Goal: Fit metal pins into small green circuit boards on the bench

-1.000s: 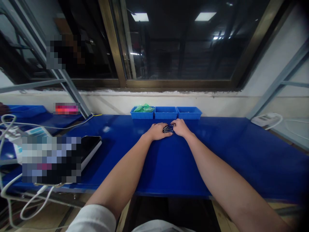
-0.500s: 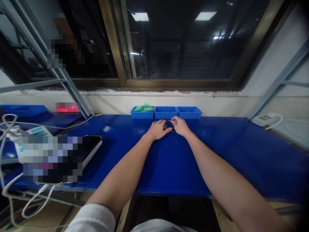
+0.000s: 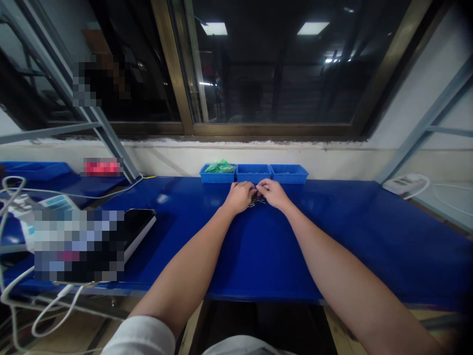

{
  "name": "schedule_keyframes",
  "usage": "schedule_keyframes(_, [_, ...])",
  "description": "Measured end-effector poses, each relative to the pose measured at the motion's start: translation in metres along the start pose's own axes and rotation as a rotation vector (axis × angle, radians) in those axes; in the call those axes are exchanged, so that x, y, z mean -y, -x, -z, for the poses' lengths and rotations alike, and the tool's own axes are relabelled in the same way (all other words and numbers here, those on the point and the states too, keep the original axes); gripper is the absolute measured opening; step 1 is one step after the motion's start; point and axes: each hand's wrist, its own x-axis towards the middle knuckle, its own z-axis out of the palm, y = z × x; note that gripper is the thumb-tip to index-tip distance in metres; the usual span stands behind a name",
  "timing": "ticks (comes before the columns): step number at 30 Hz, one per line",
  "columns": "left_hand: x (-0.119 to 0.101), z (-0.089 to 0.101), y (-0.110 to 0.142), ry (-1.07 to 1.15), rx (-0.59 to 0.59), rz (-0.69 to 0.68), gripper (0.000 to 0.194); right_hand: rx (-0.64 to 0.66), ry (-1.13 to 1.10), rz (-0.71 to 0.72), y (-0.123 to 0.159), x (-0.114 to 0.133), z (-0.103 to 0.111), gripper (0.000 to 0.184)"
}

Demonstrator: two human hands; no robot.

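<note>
Over the blue table point(image 3: 258, 256), just in front of the bins, my two hands are close together with their fingertips nearly meeting. My left hand point(image 3: 239, 197) has its fingers curled and drawn together, and what lies in them is hidden. My right hand point(image 3: 272, 193) is closed in a pinch with thumb and forefinger pressed together; anything between them is too small to name. Right below the fingertips lies a loose pile of small thin metal pieces point(image 3: 257, 200), dark and silvery, like screws or pins. My hands partly cover the pile.
Behind my hands stand a blue bin with green plastic bags point(image 3: 220, 166), a middle blue bin point(image 3: 253, 178) and a right blue bin point(image 3: 290, 177), both with small bits inside. A dark-topped device point(image 3: 142, 219) with white cables lies at left. A white power strip point(image 3: 406, 182) is at right.
My left hand has lifted from lying spread around the pile and curled its fingers inward. My right hand has moved slightly left, bringing its pinch to the left fingertips.
</note>
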Motion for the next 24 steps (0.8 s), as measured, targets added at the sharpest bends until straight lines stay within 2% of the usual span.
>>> schedule_keyframes(4, [0.0,0.002,0.0,-0.039,-0.006,0.003,0.027,-0.034,-0.113,-0.011,0.0,0.002,0.003,0.033])
schedule_keyframes(11, [-0.005,0.004,0.001,-0.046,0.011,-0.018,0.037,-0.048,-0.238,-0.071,0.003,0.003,0.008,0.039])
schedule_keyframes(14, [-0.006,0.005,0.002,-0.043,0.011,0.047,0.041,-0.15,-0.237,-0.094,0.0,-0.001,0.009,0.044])
schedule_keyframes(17, [-0.004,0.007,0.002,-0.037,-0.025,0.13,0.041,-0.347,-0.178,-0.135,-0.008,-0.008,0.012,0.045])
schedule_keyframes(20, [-0.001,0.007,0.002,-0.043,-0.053,0.168,0.042,-0.499,-0.151,-0.189,-0.015,-0.016,0.02,0.039])
schedule_keyframes(22, [0.002,0.006,0.002,-0.052,-0.057,0.189,0.044,-0.514,-0.204,-0.192,-0.016,-0.018,0.026,0.031])
schedule_keyframes(24, [0.004,0.005,0.002,-0.047,-0.037,0.224,0.047,-0.48,-0.272,-0.174,-0.016,-0.02,0.031,0.042])
